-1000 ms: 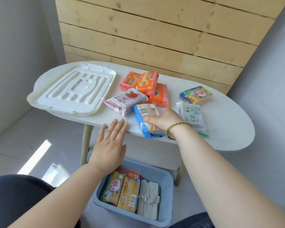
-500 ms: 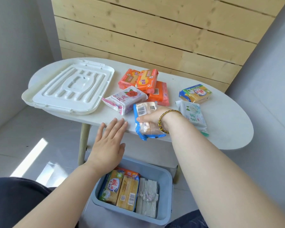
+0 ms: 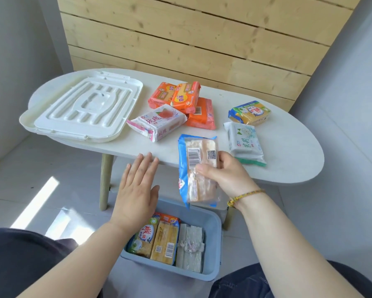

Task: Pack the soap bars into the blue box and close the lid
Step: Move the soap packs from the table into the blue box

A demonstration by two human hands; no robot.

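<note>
1 white lid (image 3: 84, 108) lies flat at the left end of the counter (image 3: 288, 151), its left and near corners overhanging the counter edge. Left hand (image 3: 135, 190): flat, fingers straight and close together, holding nothing, fingertips at the counter's near edge, palm above the blue box (image 3: 215, 244). The box is on the floor under that edge, lid off. 3 bars are packed side by side in it: green-yellow bar (image 3: 143, 239), yellow bar (image 3: 164, 244), pale bar (image 3: 190, 246). An orange wrapper edge shows behind the first two; can't tell if that's a 4th. There is a narrow gap between the pale bar and the box's right wall, plus a free strip along the far wall. 6 bars on the counter: 3 orange bars (image 3: 186, 96) stacked loosely mid-counter, 1 pink rose bar (image 3: 159, 121) touching them on the near side, then 1 yellow-blue bar (image 3: 250, 112) and 1 white-green bar (image 3: 245, 140) further right, its near end close to the counter edge. 1 blue-edged bar (image 3: 197, 168) is in the air, barcode up, over the near edge and the box's far rim. Right hand (image 3: 226, 175) grips it from the right, thumb across the front. The widest bare stretch of counter is at the right end.
</note>
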